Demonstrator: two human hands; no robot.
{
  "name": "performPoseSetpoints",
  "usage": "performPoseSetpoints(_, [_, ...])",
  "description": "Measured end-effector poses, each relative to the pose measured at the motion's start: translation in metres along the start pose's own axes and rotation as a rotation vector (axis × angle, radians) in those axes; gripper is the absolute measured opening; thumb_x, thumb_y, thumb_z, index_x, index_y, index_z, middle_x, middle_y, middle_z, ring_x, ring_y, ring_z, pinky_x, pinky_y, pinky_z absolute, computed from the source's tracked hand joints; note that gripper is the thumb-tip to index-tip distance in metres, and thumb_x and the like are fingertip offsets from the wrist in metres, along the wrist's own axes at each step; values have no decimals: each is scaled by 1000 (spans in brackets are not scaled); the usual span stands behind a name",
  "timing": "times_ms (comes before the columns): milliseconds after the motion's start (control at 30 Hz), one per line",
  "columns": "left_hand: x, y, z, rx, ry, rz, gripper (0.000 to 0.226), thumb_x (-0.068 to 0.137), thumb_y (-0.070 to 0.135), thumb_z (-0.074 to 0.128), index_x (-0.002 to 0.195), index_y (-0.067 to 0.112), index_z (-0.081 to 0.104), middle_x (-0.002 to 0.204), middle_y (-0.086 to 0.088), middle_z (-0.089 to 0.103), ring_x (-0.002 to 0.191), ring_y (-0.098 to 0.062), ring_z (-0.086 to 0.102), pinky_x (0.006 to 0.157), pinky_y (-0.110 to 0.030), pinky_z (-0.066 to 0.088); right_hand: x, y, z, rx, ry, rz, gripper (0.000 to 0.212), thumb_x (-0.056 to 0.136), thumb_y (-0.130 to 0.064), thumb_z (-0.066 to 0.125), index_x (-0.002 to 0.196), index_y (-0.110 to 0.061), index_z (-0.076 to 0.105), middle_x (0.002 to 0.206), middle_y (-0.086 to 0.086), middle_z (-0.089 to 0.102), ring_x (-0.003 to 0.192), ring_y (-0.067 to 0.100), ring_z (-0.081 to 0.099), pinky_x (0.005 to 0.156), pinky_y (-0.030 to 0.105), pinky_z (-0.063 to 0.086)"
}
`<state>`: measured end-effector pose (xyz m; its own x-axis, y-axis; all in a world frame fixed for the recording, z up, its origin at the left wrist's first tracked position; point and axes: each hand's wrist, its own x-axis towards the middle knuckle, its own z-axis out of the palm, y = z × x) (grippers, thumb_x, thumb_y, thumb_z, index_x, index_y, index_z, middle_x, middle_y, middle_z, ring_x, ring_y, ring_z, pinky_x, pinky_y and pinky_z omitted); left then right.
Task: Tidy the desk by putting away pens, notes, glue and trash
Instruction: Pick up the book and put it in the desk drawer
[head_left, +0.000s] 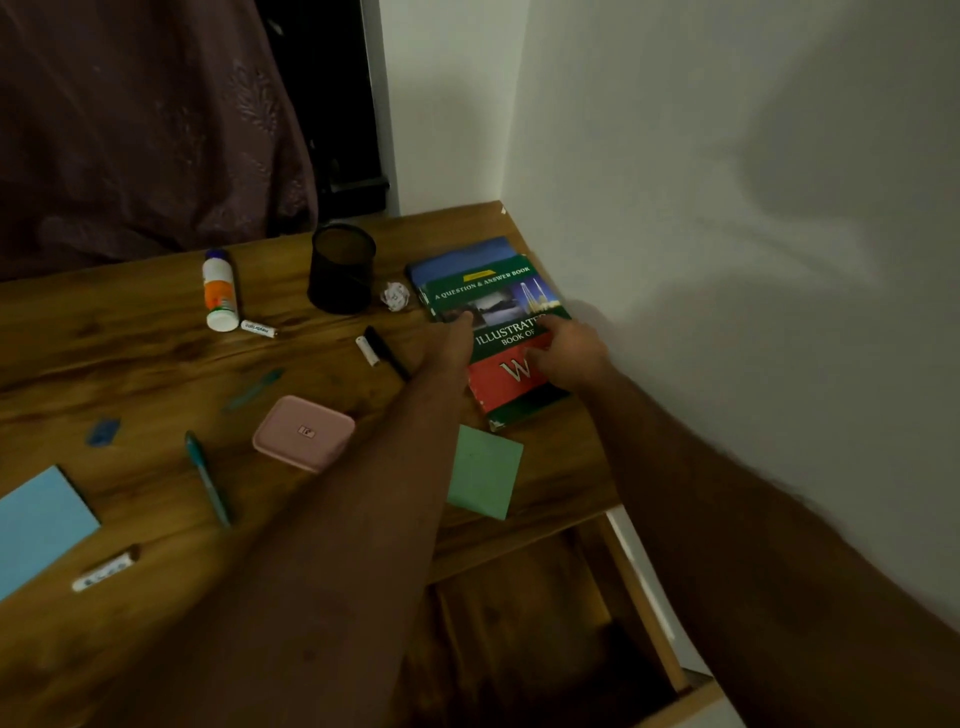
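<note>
**Both hands on the green book, clutter spread across the desk**

Your left hand (457, 338) lies flat on the left edge of the green book (493, 312), fingers straight, grasping nothing. Your right hand (569, 353) rests on the book's right side with a finger stretched onto the cover; its other fingers are blurred, so you cannot tell whether they curl round the book's edge. The book sits on a blue book (462, 257) at the far right corner of the wooden desk (130, 364), beside the wall.

The glue bottle (220, 296) lies on its side far left of the black mesh pen holder (342, 267). A crumpled paper ball (395, 296) sits between the holder and the books. A black pen (387, 353) lies just left of your left hand, with a small white cap (367, 349) beside it. A teal pen (208, 478) lies near the left, next to a pink case (304, 432). A green note (483, 470) sits at the near right edge, partly under your left forearm, and a blue note (41, 525) at the near left. The drawer (639, 582) below stands open.
</note>
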<state>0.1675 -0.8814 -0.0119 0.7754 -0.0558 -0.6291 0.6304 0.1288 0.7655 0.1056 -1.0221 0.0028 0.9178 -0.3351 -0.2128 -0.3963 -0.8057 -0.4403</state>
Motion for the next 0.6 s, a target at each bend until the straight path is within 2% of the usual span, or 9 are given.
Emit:
performPoseSetpoints(100, [3, 0, 4, -32, -2, -27, 16, 97, 20, 54, 85, 9, 54, 71, -8, 59, 58, -20, 59, 53, -29, 51, 6, 4, 8, -126, 28, -1, 48, 83, -39, 65, 127, -20, 58, 124, 10, 61, 112, 31, 57, 97, 43, 49])
performPoseSetpoints(233, [17, -3, 6, -50, 38, -60, 25, 97, 12, 53, 73, 12, 47, 69, -8, 55, 57, -20, 56, 60, -33, 50, 13, 5, 14, -149, 36, 2, 46, 81, -40, 67, 121, -19, 61, 122, 10, 59, 111, 30, 55, 95, 41, 48])
performPoseSetpoints(333, [16, -3, 7, -50, 26, -68, 27, 98, 10, 51, 71, 10, 45, 68, -7, 53, 57, -20, 53, 58, -32, 48, 13, 2, 15, -105, 21, 15, 45, 80, -39, 65, 120, -19, 61, 118, 10, 63, 106, 30, 59, 93, 42, 51])
performPoseSetpoints(433, [16, 0, 10, -59, 15, -67, 27, 99, 15, 50, 73, 12, 45, 72, -9, 55, 60, -22, 55, 68, -37, 53, 12, 0, 9, -49, 7, 47, 45, 82, -37, 64, 124, -19, 59, 122, 10, 62, 109, 31, 59, 95, 43, 51])
performPoseSetpoints(500, [12, 4, 13, -35, 28, -29, 21, 98, 24, 53, 80, 13, 49, 82, -13, 65, 66, -26, 63, 78, -44, 57, 13, 0, 3, -4, -10, 56, 46, 85, -33, 63, 128, -16, 57, 126, 12, 61, 112, 33, 59, 97, 42, 49])
performPoseSetpoints(533, [12, 5, 15, -24, 32, -7, 17, 96, 26, 57, 87, 13, 52, 92, -16, 68, 71, -29, 67, 76, -45, 59, 13, -1, 0, 40, -29, 65, 46, 88, -29, 61, 131, -15, 55, 129, 13, 60, 114, 33, 58, 98, 40, 48])
performPoseSetpoints(600, [7, 11, 21, -27, 54, 57, 23, 92, 23, 61, 108, 7, 54, 104, -18, 68, 74, -29, 69, 58, -37, 59, 10, -2, -5, 140, -65, 89, 45, 93, -24, 58, 137, -12, 50, 134, 14, 57, 118, 32, 56, 99, 36, 45])
